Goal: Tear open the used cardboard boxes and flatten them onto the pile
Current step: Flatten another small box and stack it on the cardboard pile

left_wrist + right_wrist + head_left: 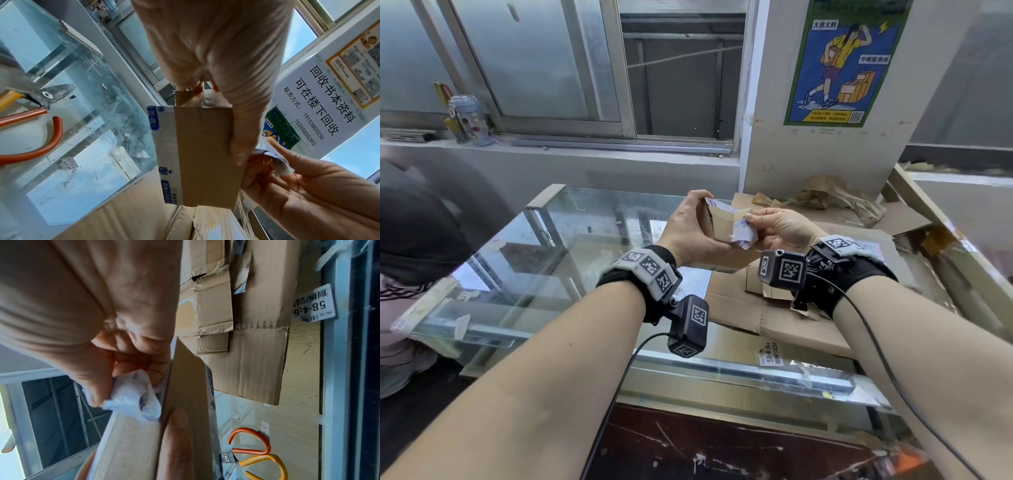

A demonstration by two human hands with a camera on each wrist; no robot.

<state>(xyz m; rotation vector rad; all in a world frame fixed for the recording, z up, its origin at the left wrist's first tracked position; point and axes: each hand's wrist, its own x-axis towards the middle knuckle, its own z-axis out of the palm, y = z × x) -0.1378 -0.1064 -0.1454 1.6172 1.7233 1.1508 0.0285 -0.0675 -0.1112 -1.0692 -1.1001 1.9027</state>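
Two hands work a small cardboard box (722, 224) above flattened cardboard (801, 318): left hand (693, 228) grips it, right hand (779, 228) pinches its crumpled white tape (743, 234).

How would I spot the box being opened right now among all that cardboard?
Find the glass counter with the pile of flattened cardboard on its right side. Above it, the left hand grips a small brown box. Unlike the flat sheets, it is still box-shaped, and the right hand is pinching white-and-blue tape at its edge.
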